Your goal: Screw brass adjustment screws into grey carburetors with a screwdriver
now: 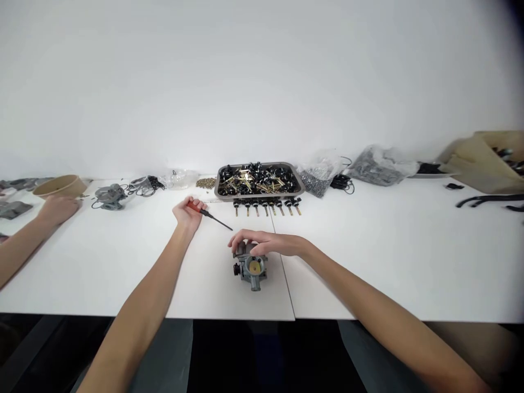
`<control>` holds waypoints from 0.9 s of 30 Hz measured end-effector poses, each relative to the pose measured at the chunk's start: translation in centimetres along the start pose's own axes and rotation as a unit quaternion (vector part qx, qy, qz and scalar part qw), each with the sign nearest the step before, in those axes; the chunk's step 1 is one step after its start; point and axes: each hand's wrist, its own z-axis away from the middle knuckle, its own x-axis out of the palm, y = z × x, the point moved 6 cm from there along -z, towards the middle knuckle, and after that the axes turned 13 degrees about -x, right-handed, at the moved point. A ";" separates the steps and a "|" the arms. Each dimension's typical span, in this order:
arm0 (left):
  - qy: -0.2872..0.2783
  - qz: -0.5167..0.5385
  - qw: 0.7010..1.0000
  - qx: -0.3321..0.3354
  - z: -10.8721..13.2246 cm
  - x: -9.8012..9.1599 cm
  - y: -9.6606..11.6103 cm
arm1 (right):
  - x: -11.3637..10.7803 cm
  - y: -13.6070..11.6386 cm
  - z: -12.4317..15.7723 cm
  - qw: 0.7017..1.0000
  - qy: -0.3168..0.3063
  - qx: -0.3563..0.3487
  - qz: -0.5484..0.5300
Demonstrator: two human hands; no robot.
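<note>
My left hand [189, 216] is closed around the red handle of a screwdriver [216, 220]. Its dark shaft slants down to the right, with the tip free above the table. A grey metal carburetor [254, 275] sits on the table in front of me, with a brass-coloured disc in its round bore and a black knob on its left side. From behind and above, my right hand [262, 240] rests over the carburetor's far side, fingers curved onto it. Behind it, several black-headed brass screws [265, 206] stand in a row.
At the back, a grey tray [301, 188] holds many black and brass screws. Small brass parts [206, 183] lie left of it, plastic bags [379, 165] right. Another carburetor [110, 195] stands left, near a co-worker's hand [60, 209] and a tan bowl [61, 187]. Black hoses [491, 199] lie far right.
</note>
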 end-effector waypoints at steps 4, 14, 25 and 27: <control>-0.019 -0.007 1.000 -0.015 -0.2 -0.6 0.3 | -0.3 -3.3 1.3 0.990 0.057 0.021 0.129; -0.025 -0.002 0.999 -0.030 0.2 -0.7 0.8 | 6.0 -5.0 2.1 0.868 0.057 0.055 0.491; -0.037 -0.009 0.998 -0.055 1.0 -0.4 0.8 | 1.9 -8.7 11.2 0.827 0.148 0.122 0.529; -0.036 -0.004 0.998 -0.059 1.0 -0.4 0.8 | -0.1 -9.2 14.9 0.798 0.187 0.159 0.551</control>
